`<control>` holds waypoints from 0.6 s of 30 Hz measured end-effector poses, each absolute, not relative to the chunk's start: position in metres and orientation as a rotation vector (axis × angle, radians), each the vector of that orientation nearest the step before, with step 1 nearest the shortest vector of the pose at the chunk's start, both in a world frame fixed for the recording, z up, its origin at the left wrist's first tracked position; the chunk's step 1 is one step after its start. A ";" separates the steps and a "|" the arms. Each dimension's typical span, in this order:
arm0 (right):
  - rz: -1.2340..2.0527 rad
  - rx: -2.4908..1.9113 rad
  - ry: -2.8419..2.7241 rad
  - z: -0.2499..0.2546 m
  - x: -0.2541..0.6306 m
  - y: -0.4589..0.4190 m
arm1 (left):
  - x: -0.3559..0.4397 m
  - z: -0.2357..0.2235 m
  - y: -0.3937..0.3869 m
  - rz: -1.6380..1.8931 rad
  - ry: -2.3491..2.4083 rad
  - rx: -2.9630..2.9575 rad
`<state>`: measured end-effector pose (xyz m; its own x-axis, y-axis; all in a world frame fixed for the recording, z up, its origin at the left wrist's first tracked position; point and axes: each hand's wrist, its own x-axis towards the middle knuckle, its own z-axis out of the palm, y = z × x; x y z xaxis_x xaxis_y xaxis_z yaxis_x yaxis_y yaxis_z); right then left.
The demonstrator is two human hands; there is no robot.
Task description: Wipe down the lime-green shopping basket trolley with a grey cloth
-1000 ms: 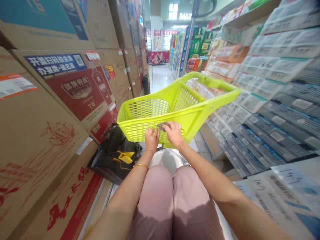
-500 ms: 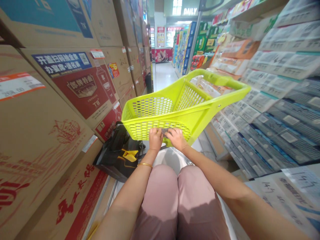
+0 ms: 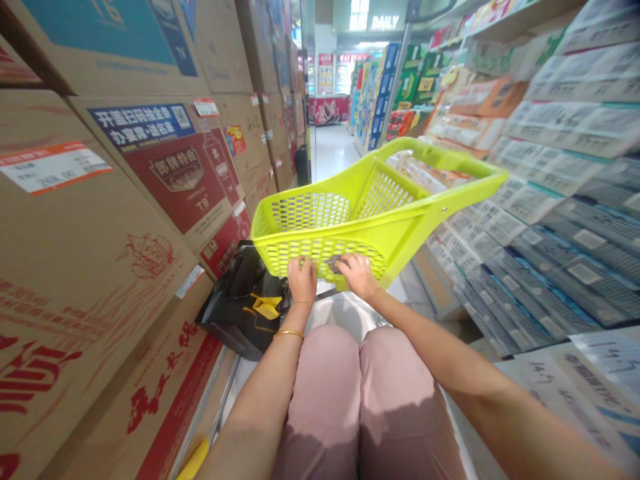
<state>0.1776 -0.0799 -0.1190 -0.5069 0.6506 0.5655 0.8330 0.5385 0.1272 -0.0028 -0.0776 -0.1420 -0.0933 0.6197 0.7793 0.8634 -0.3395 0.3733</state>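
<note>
A bright yellow-green shopping basket [image 3: 340,227] with perforated sides and a long raised handle lies across in front of my knees. My right hand [image 3: 359,273] is closed on a small crumpled grey rag [image 3: 333,263], pressed against the lower part of the basket's near side. To its left, my left hand [image 3: 302,279] has its fingers bent onto the holes of the same side, seemingly gripping it; the fingertips are partly hidden. The hands are a little apart, and a gold bangle [image 3: 289,333] circles my left wrist.
Stacked cardboard cartons [image 3: 170,173] line the left side. A black bag or box with a yellow piece [image 3: 267,307] stands by my left forearm. Packaged goods [image 3: 555,147] are piled on the right. Beneath the basket is a round white surface [image 3: 337,313]. An aisle floor [image 3: 333,150] runs ahead.
My left hand has shifted left, away from the rag and my right hand. The right hand keeps the rag, more of which now shows. The whole view has swung slightly left.
</note>
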 end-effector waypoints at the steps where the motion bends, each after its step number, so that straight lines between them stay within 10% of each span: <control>1: -0.547 -1.204 -2.263 -0.113 0.174 -0.079 | -0.003 -0.142 -0.077 -1.386 -1.636 -1.929; 18: -0.568 -1.129 -2.275 -0.121 0.159 -0.055 | 0.004 -0.145 -0.067 -1.297 -1.703 -2.009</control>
